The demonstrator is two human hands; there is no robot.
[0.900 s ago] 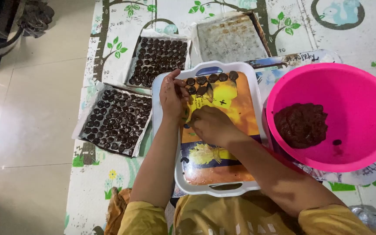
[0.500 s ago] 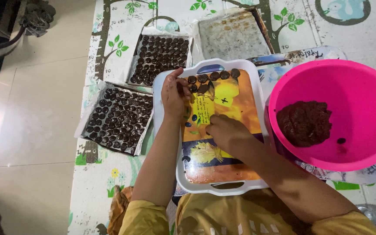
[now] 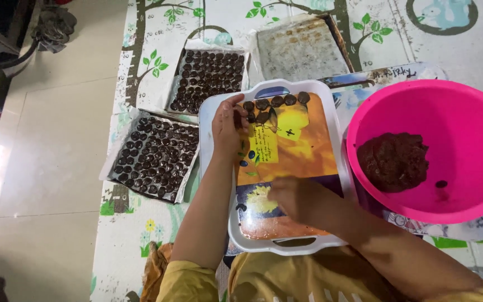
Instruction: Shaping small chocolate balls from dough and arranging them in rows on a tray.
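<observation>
The right hand (image 3: pixel 297 198), blurred, hovered over the near half of the white picture tray (image 3: pixel 331 241); whether it held anything could not be told. Farther up, the left hand (image 3: pixel 227 128) rested with loosely curled fingers beside the dark discs (image 3: pixel 275 103) lined along the tray's far end, seemingly gripping nothing.

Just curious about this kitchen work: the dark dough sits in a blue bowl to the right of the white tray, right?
Not quite. The head view shows the bowl is bright pink, not blue. The dark dough does sit in it, to the right of the white tray.
</observation>
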